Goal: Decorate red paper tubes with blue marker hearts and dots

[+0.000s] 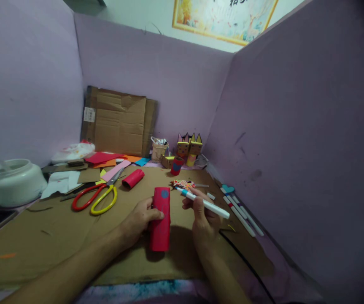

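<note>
My left hand [139, 220] grips a red paper tube [160, 219] that lies lengthwise on the cardboard sheet [58, 236]; a blue dot marks the tube's far end. Just right of the tube, my right hand [200, 215] is closed on a white marker with a blue band [205, 203], its tip pointing left toward the tube's top. A second red tube [133, 178] lies farther back on the cardboard.
Red-and-yellow scissors [97, 195] lie left of the tubes. Several markers [240, 209] rest at the right wall. A white pot [11, 180] stands at far left. Coloured paper scraps [106, 159], a cardboard box [118, 121] and small paper figures [190, 147] sit at the back.
</note>
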A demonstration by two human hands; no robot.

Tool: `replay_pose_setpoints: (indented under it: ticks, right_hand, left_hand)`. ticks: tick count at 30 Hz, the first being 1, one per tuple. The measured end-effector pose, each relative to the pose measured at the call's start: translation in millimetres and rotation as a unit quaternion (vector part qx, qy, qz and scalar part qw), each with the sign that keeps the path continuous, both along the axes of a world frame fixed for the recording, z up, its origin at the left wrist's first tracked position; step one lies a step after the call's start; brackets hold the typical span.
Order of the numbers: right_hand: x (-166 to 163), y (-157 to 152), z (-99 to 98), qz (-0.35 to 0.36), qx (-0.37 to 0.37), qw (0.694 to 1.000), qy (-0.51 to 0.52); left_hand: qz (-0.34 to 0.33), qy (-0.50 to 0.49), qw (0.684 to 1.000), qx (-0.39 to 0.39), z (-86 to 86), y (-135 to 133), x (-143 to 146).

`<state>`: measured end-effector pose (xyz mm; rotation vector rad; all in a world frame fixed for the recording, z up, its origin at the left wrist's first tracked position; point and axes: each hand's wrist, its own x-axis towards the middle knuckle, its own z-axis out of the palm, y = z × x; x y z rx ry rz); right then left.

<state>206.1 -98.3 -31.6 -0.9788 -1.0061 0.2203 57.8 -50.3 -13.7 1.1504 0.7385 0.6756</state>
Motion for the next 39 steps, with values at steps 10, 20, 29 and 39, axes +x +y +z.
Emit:
replay_pose_setpoints:
  ticks: [10, 20, 29, 39]
  right_hand:
    - [-0.3, -1.3, -3.5, 0.027, 0.011, 0.991, -0.132]
    - [-0.9, -1.2, -0.9, 0.034, 0.017, 0.992, -0.122]
    - [-1.7, 8.3, -3.5, 0.043, -0.105, 0.991, -0.068]
    - [-4.2, 9.3, -5.2, 0.086, -0.120, 0.989, -0.020]
  left_hand:
    - [-0.004, 0.011, 0.999, 0.033, -9.1, 4.7, 0.2]
    - [0.002, 0.011, 1.000, 0.027, 0.0, -0.6, -0.4]
    - [-0.003, -0.027, 1.000, -0.003, -2.9, 1.6, 0.2]
    - [-0.015, -0.051, 0.998, 0.032, -8.9, 5.9, 0.8]
